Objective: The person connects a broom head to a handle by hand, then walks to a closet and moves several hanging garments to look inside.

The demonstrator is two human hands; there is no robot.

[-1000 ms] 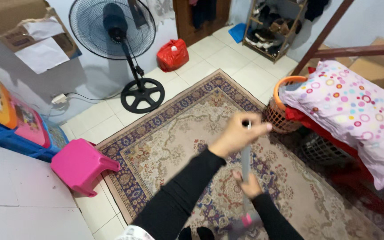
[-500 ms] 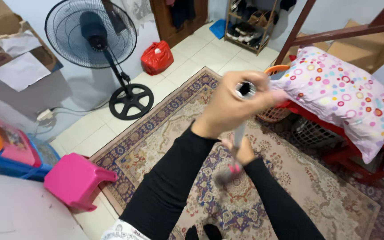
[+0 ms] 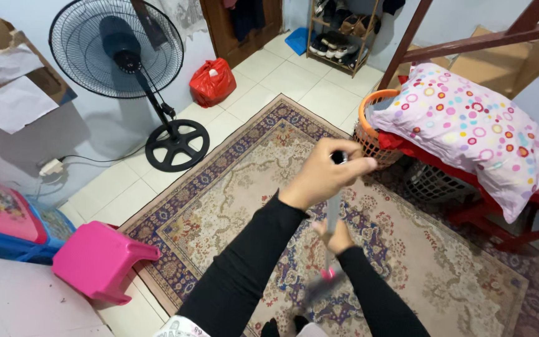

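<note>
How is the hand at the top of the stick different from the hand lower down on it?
The left hand grips the very top end of the grey stick; the right hand grips it partway down. The left hand is nearer the camera and looks bigger; the right hand looks smaller. The left hand's knuckles show plainly; the right hand is partly hidden by the stick. Both are bare, closed around the stick, and come out of black sleeves.

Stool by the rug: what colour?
Pink stool, plain, no pattern; seen in the head view.
</note>
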